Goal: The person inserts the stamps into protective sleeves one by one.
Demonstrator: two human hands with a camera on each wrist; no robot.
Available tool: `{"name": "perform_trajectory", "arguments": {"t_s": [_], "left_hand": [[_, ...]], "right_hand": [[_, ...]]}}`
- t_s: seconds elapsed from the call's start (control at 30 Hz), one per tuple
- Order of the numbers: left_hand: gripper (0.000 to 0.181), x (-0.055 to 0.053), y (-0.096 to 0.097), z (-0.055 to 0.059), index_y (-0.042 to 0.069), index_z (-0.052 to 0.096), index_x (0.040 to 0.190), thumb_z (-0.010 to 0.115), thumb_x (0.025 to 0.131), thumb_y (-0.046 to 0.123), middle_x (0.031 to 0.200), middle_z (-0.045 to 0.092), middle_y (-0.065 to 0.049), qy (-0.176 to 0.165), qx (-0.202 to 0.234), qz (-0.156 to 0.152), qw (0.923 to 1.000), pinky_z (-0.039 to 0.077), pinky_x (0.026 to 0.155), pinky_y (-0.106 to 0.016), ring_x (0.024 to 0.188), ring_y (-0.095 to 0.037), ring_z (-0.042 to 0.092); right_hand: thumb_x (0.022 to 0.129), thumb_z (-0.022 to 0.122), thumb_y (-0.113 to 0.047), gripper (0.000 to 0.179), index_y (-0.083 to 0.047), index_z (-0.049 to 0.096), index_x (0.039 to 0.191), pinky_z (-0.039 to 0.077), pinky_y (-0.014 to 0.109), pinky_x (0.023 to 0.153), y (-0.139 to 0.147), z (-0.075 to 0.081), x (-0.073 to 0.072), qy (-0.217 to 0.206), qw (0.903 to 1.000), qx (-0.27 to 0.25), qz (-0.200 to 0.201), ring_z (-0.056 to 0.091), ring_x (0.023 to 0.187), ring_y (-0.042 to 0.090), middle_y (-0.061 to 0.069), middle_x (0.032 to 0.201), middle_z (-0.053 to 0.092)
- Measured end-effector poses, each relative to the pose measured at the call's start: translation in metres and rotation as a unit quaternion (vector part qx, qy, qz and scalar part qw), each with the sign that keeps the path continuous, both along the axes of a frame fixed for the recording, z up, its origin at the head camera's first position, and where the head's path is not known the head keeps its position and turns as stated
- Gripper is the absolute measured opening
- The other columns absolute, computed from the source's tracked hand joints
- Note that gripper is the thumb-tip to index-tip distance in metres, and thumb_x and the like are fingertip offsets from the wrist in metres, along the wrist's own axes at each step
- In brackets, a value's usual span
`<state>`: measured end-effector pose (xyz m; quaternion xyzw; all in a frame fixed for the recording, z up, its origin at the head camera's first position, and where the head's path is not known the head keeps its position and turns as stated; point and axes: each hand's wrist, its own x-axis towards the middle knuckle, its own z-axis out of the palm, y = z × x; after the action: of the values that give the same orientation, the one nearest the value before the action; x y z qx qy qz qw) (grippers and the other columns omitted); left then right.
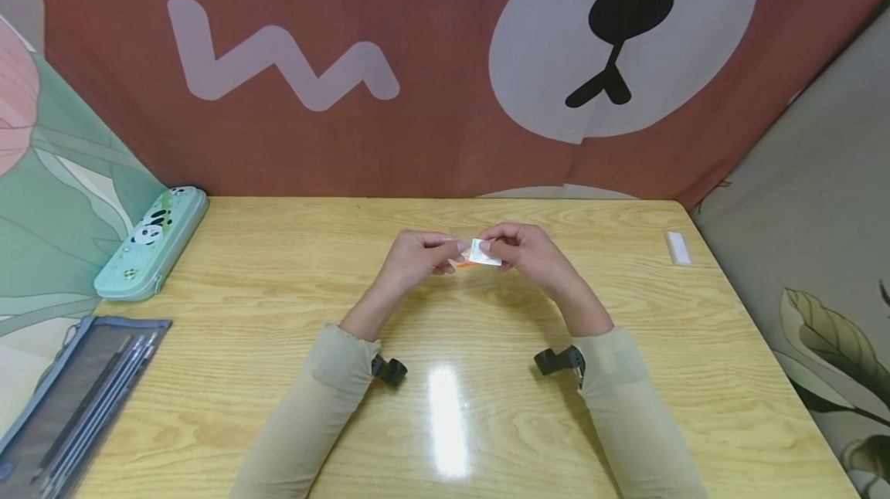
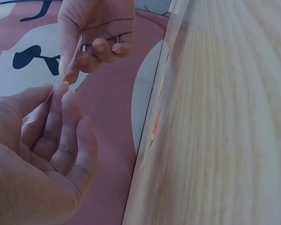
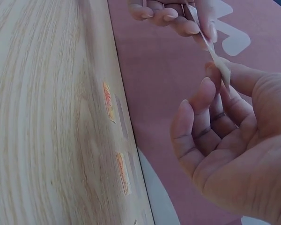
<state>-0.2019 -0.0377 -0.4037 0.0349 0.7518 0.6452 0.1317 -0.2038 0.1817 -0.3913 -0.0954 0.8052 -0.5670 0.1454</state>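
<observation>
Grip of the right hand [image 1: 526, 250]: thumb over fingers, pinching a thin white piece [image 1: 481, 257]. Grip of the left hand [image 1: 416, 258]: thumb and fingertips pinched together on its other end.

Piece sits between the two sets of fingertips, raised over the far part of the tabletop [image 1: 348, 422]. Head view: small, flat, pale face, straight lower edge, faint marking too small to read. A sliver of orange shows just beside it at the left fingers; cannot tell whether it belongs to the piece. Both wrist views show it nearly edge-on, sheet-thin, slightly bent.

Orientation: long axis runs from hand to hand, roughly crosswise to the person. Right wrist view: slants from upper left down to lower right, one end emerging at the right thumb. Left wrist view: leans up and to the right, upper end at the right hand's fingers.

Near the tabletop edge, wrist views: orange-and-red printed patches [image 3: 108, 102], in a row.

Further out: white block [image 1: 678, 249] near the right edge, long side running away from the person. Left side: turquoise panda case [image 1: 154, 240], with mesh pouch [image 1: 86, 398] nearer the person, slender sticks inside. Behind: reddish-brown backdrop [image 1: 431, 136].
</observation>
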Motion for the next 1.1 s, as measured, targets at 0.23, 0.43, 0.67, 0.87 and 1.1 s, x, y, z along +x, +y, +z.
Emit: {"name": "perform_trajectory", "arguments": {"t_s": [0.23, 0.43, 0.67, 0.87, 1.1], "left_hand": [[0.021, 0.0009, 0.0020, 0.0021, 0.007, 0.080, 0.106, 0.074, 0.093, 0.022, 0.090, 0.079, -0.007, 0.007, -0.009, -0.003, 0.9999, 0.063, 0.082, -0.046, 0.067, -0.013, 0.069], [0.022, 0.0012, 0.0017, 0.0017, 0.007, 0.081, 0.102, 0.077, 0.091, 0.026, 0.093, 0.079, -0.010, 0.009, -0.017, 0.002, 0.9998, 0.063, 0.085, -0.049, 0.065, -0.011, 0.068], [0.021, 0.0016, 0.0006, 0.0022, 0.007, 0.080, 0.106, 0.074, 0.094, 0.023, 0.102, 0.078, -0.016, 0.006, -0.001, 0.013, 0.9999, 0.063, 0.084, -0.048, 0.064, -0.011, 0.069], [0.025, 0.0011, 0.0011, 0.0039, 0.009, 0.079, 0.108, 0.074, 0.095, 0.029, 0.095, 0.076, -0.008, 0.010, 0.002, 0.024, 0.9997, 0.064, 0.072, -0.033, 0.063, -0.010, 0.069], [0.024, 0.0013, -0.0011, 0.0052, 0.016, 0.075, 0.121, 0.064, 0.101, 0.024, 0.101, 0.077, -0.012, 0.016, 0.023, 0.026, 0.9993, 0.062, 0.084, -0.053, 0.066, -0.016, 0.072]], "right_hand": [[0.100, 0.066, -0.020, 0.023, -0.001, 0.073, 0.111, 0.055, 0.034, 0.077, -0.0008, 0.0007, -0.0006, 0.003, 0.9998, 0.002, -0.019, 0.059, 0.080, 0.013, -0.002, 0.095, 0.071], [0.098, 0.068, -0.022, 0.025, -0.001, 0.074, 0.111, 0.054, 0.034, 0.078, -0.0019, 0.0025, 0.0006, -0.001, 0.9997, 0.011, -0.019, 0.059, 0.083, 0.015, -0.001, 0.099, 0.072], [0.100, 0.065, -0.022, 0.027, -0.001, 0.072, 0.116, 0.055, 0.031, 0.077, -0.0039, 0.0032, 0.0010, -0.002, 0.9997, 0.013, -0.020, 0.060, 0.084, 0.015, 0.005, 0.103, 0.071], [0.103, 0.060, -0.024, 0.033, -0.003, 0.066, 0.129, 0.061, 0.032, 0.081, -0.0037, 0.0021, 0.0003, -0.010, 0.9997, -0.010, -0.018, 0.067, 0.091, 0.027, 0.013, 0.115, 0.070], [0.103, 0.061, -0.030, 0.036, -0.004, 0.063, 0.128, 0.063, 0.040, 0.087, -0.0008, 0.0009, -0.0014, -0.028, 0.9981, -0.040, -0.038, 0.072, 0.084, 0.027, 0.011, 0.107, 0.074]]}}
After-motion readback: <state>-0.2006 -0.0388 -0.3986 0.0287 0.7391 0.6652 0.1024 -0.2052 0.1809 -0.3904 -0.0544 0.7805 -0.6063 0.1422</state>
